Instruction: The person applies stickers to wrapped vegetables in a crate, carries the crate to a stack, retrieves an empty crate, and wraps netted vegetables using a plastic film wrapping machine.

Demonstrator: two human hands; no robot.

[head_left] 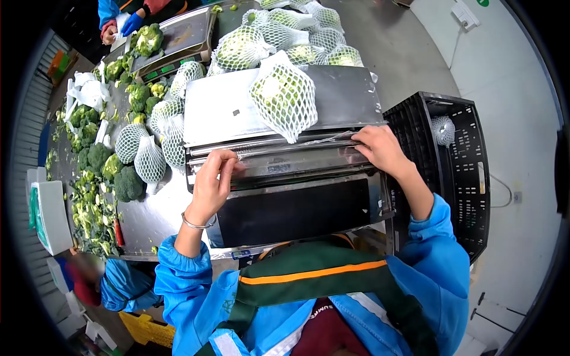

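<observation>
In front of me is a film-wrapping machine [297, 207] with a metal top plate, a roller and a dark front panel. My left hand [212, 181] is closed in a pinch at the left part of the clear plastic film [279, 161] by the roller. At the right end, my right hand [383, 148] also pinches the film, fingers bent over its edge. Between and beyond my hands, a pale green vegetable head in a white foam net [285, 98] rests on the metal plate [341, 89].
More netted heads [243, 47] are piled behind the machine. Loose broccoli [129, 184], trimmings and a red-handled knife [119, 231] lie on the left. A black crate [469, 178] stands at right. A co-worker's gloved hand [133, 22] is near a scale [178, 38]; another person is lower left.
</observation>
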